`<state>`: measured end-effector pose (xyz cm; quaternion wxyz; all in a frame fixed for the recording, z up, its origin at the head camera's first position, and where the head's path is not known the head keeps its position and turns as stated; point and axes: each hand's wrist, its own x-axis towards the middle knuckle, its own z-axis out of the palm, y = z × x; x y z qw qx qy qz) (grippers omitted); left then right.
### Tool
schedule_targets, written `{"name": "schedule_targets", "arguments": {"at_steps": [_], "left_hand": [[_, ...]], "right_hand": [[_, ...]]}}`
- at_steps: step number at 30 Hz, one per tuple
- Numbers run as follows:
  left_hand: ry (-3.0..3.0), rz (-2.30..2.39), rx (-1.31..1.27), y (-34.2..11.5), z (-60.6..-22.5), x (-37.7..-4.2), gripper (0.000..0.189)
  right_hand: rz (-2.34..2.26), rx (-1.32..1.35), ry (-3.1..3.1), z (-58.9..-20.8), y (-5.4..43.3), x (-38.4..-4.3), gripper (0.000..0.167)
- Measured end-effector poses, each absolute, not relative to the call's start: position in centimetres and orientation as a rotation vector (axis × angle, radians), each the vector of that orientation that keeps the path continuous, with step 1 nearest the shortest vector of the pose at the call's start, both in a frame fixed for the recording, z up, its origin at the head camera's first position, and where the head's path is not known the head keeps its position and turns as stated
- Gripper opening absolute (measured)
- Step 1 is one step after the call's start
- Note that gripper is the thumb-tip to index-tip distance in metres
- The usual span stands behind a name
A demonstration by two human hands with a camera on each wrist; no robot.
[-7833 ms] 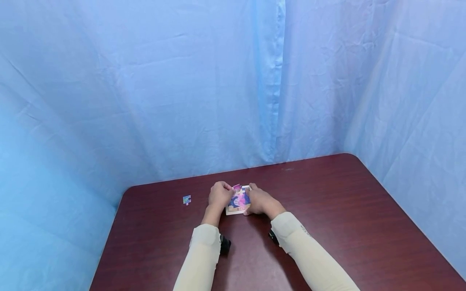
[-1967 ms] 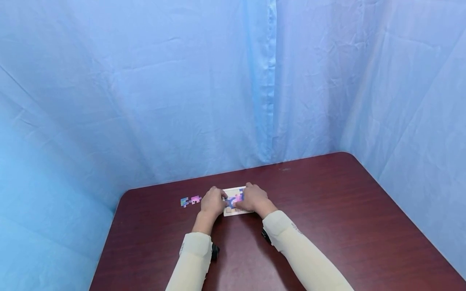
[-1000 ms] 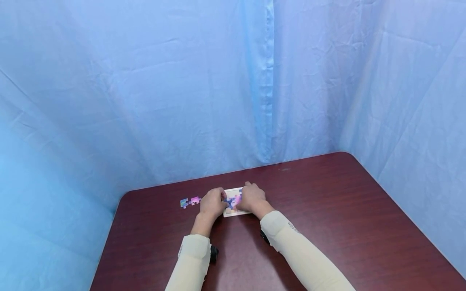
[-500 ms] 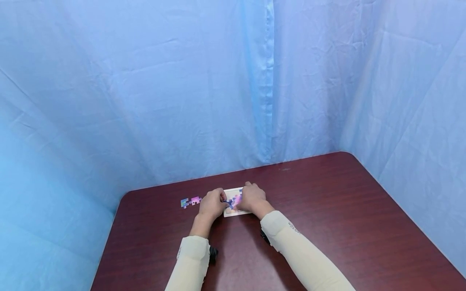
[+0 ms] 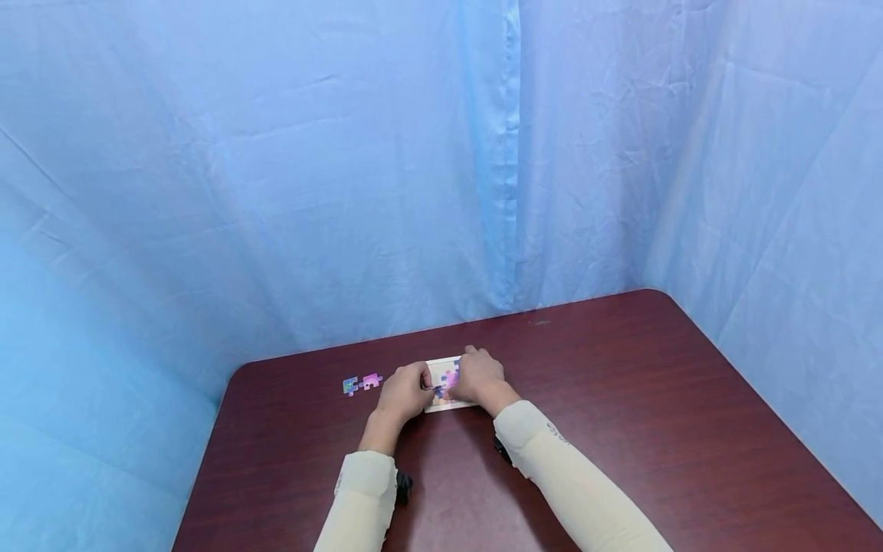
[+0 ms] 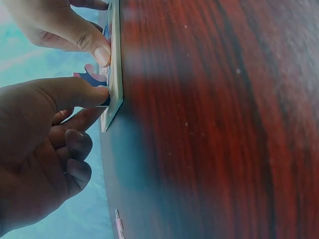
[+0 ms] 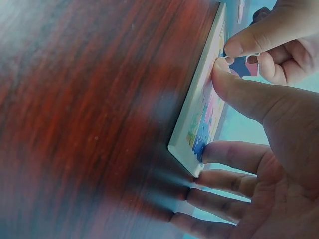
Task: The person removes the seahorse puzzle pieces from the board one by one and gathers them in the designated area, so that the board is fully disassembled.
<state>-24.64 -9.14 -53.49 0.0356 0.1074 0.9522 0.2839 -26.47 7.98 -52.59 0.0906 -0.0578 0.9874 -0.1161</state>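
A jigsaw puzzle in a pale frame [image 5: 451, 407] lies on the table with part of its picture filled. My left hand [image 5: 402, 392] is at the frame's left side. Between thumb and fingers it pinches a dark blue and pink puzzle piece [image 6: 92, 78], which stands tilted up from the frame. My right hand [image 5: 480, 376] holds the frame from the right. In the right wrist view its thumb [image 7: 224, 82] presses on the puzzle's face, close to the pinched piece, while the fingers [image 7: 234, 155] reach the frame's edge and the tabletop. Both hands cover parts of the puzzle.
Two loose puzzle pieces lie left of my left hand: a blue-green piece [image 5: 350, 385] and a pink piece [image 5: 372, 381]. The dark red table [image 5: 621, 429] extends on all sides, with blue curtains [image 5: 386, 169] hanging behind it.
The pink piece, earlier held over the frame's top, now lies beside the blue-green one. My left hand has since gripped the dark blue piece and tilted it up. My right hand stays on the frame.
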Motion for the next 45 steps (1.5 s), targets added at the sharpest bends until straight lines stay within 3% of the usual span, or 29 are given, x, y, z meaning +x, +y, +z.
{"name": "schedule_targets", "arguments": {"at_steps": [7,14,45], "left_hand": [[2.945,0.925,0.328,-9.3,-53.4,-24.6,0.018],[2.935,1.014,0.271,-9.7,-53.5,-24.6,0.016],[3.055,0.962,0.017,-15.6,-52.9,-21.7,0.015]], "right_hand": [[-0.347,-0.185,2.960,-52.6,8.1,-26.4,0.055],[-0.344,-0.176,2.935,-52.5,8.2,-26.4,0.066],[-0.353,-0.174,2.916,-53.0,8.1,-26.5,0.072]]}}
